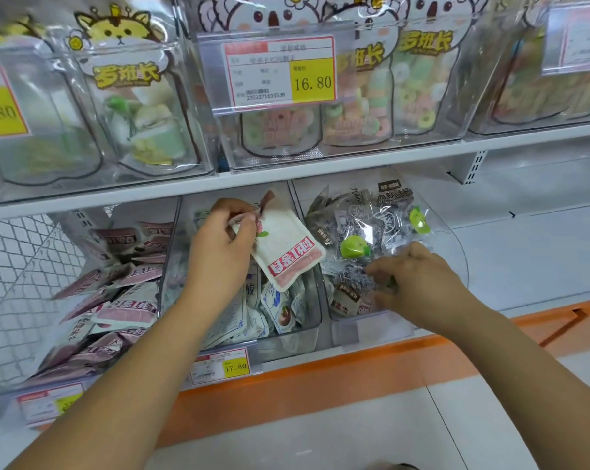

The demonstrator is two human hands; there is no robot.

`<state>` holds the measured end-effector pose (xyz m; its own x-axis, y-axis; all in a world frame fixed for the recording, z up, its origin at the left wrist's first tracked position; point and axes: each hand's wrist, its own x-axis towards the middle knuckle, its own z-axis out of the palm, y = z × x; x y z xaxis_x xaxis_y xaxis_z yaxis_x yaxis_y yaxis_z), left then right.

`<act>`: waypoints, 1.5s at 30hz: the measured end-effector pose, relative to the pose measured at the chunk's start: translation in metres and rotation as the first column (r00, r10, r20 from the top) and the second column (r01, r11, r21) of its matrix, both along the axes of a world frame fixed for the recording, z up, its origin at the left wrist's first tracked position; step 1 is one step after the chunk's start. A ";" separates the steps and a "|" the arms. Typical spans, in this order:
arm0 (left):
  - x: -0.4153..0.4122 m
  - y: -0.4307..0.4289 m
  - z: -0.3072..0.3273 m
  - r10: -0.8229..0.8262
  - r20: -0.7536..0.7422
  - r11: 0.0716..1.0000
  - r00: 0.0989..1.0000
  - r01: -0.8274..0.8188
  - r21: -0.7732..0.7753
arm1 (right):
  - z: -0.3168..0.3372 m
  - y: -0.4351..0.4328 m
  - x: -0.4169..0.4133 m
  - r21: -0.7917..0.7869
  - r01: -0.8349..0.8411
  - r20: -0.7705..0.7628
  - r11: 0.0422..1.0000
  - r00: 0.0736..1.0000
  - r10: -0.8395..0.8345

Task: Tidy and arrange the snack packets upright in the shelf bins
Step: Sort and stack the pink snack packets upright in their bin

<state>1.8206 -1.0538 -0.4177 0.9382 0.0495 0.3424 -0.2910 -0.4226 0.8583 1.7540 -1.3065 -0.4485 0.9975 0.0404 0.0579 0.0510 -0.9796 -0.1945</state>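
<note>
On my remote feed, my left hand (219,242) pinches a flat, pillow-shaped white packet (286,252) with a pink band by its top corner, tilted above the clear plastic middle bin (315,300). My right hand (419,283) reaches into the right bin (371,329), fingers bent onto crinkly transparent bags (364,225) of dark wrapped sweets; I cannot tell whether they grip.

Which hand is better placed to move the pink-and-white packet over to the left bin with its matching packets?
Left. The left hand pinches the pink-and-white packet and is nearer the left bin; the right hand is down among clear packets in the right bin.
</note>
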 end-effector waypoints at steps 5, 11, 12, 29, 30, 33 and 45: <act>-0.002 0.007 0.006 0.023 -0.034 0.997 0.999 -0.025 -0.068 | -0.002 0.011 0.006 -0.084 0.062 0.021 0.995 0.998 -0.061; -0.010 0.003 0.012 -0.026 -0.047 0.996 0.999 0.022 -0.084 | -0.006 0.016 0.018 -0.050 0.075 0.109 0.996 0.992 -0.069; -0.010 0.002 0.013 -0.033 -0.047 0.996 0.998 0.029 -0.089 | -0.005 0.014 0.020 -0.042 0.065 0.133 0.997 0.989 -0.059; -0.032 -0.070 -0.019 -0.377 0.163 0.772 0.912 0.212 0.600 | 0.027 -0.018 -0.012 0.231 0.123 0.373 0.965 0.905 -0.205; -0.034 -0.068 -0.023 -0.395 0.200 0.758 0.897 0.195 0.623 | 0.017 -0.019 -0.007 0.156 0.132 0.328 0.979 0.928 -0.178; -0.038 -0.058 -0.028 -0.439 0.151 0.672 0.886 0.212 0.710 | 0.000 -0.017 -0.002 0.001 0.145 0.159 0.989 0.977 -0.144; -0.030 -0.031 -0.028 -0.464 -0.129 0.528 0.877 0.390 0.754 | 0.037 0.000 0.025 0.105 -0.131 -0.123 0.986 0.982 0.143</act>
